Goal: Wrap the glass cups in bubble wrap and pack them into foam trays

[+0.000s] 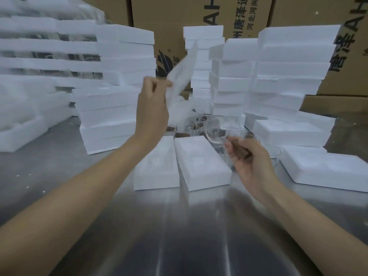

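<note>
My left hand [152, 108] is raised above the table and pinches a white sheet of bubble wrap [179, 84] that streams up and to the right, blurred. My right hand [251, 162] grips the brown wooden handle [240, 150] of a clear glass cup [217, 130], held tilted above the table. Two white foam trays [156, 166] [201, 162] lie side by side in front of me, below both hands. More glass cups with brown handles [191, 128] stand behind these trays.
Tall stacks of foam trays [117, 90] [286, 64] stand left, centre and right on the shiny metal table [179, 236]. Another foam tray [326, 170] lies at the right. Brown cardboard boxes [199, 12] with printed characters fill the back.
</note>
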Demonstrator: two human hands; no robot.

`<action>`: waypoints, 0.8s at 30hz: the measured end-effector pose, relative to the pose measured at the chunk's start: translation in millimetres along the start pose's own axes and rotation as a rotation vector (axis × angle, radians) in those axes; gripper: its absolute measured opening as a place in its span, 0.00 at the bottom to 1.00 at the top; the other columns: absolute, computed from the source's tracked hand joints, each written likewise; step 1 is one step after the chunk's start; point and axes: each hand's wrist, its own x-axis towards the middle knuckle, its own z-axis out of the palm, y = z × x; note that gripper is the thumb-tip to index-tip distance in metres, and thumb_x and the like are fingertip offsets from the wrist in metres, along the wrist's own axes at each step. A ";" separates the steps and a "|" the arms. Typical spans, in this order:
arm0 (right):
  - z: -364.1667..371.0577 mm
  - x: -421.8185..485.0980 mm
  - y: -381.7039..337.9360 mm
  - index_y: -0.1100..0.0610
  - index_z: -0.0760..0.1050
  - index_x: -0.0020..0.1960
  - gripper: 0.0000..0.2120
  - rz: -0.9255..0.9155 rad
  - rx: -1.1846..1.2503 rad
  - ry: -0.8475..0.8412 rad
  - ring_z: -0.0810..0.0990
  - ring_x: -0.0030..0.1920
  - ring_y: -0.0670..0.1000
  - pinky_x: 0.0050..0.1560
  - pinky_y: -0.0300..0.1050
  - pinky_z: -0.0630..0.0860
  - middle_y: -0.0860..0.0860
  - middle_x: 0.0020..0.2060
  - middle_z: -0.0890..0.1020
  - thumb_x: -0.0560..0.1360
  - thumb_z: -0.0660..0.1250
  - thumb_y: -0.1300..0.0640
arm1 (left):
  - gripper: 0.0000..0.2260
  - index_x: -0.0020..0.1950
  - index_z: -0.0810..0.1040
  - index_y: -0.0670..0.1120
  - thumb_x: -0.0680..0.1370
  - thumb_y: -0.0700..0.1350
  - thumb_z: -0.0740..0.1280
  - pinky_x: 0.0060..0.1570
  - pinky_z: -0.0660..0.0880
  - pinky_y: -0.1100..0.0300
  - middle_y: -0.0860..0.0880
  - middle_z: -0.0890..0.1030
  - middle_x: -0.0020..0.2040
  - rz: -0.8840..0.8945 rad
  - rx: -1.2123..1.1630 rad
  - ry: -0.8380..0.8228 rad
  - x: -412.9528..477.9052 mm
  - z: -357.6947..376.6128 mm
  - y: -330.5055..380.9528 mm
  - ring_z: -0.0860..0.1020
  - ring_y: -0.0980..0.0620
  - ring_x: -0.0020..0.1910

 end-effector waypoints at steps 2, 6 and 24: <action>4.4 -4.2 -2.1 0.60 0.68 0.44 0.10 0.071 0.083 -0.021 0.82 0.34 0.53 0.40 0.41 0.80 0.58 0.34 0.80 0.75 0.56 0.74 | 0.12 0.58 0.78 0.41 0.79 0.32 0.60 0.47 0.68 0.57 0.48 0.75 0.50 0.122 0.116 -0.083 -28.0 -13.2 3.0 0.75 0.51 0.44; 8.7 -11.7 -7.3 0.60 0.69 0.56 0.17 0.146 -0.042 -0.108 0.79 0.36 0.51 0.40 0.37 0.77 0.55 0.39 0.77 0.72 0.54 0.74 | 0.09 0.58 0.79 0.42 0.81 0.39 0.62 0.53 0.69 0.53 0.46 0.79 0.52 0.091 0.094 -0.313 -64.0 -28.5 7.0 0.78 0.45 0.50; 7.5 -10.3 -17.4 0.57 0.71 0.43 0.07 0.023 -0.259 -0.088 0.79 0.36 0.48 0.34 0.34 0.74 0.55 0.40 0.76 0.77 0.62 0.67 | 0.10 0.40 0.75 0.45 0.74 0.48 0.72 0.37 0.68 0.57 0.55 0.71 0.36 -0.102 0.103 -0.482 -74.2 -49.7 1.6 0.70 0.55 0.35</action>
